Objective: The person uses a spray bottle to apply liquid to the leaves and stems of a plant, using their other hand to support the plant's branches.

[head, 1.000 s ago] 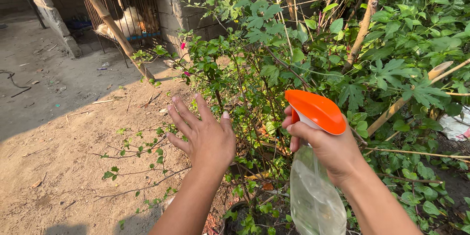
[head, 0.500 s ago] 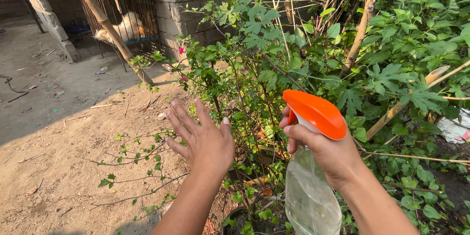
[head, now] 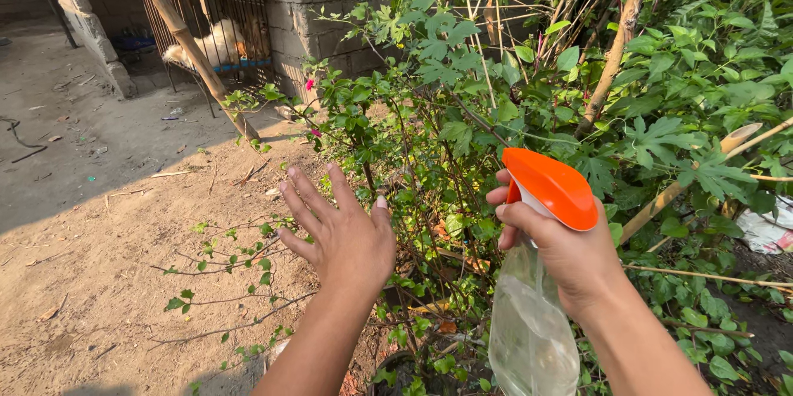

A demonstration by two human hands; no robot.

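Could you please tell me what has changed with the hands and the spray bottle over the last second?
The right hand has carried the spray bottle with the orange head a little to the right and slightly down, its grip unchanged. Nothing was taken hold of or let go. The left hand stays open with fingers spread beside the leafy shrub, holding nothing.

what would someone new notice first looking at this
The eye goes first to the bright orange spray head of the clear spray bottle, gripped in the right hand at lower right. Beside it, near the centre, the left hand is held out empty with fingers spread toward the leafy green bush that fills the right half. At upper left, a wire cage with a pale animal inside stands against a block wall.
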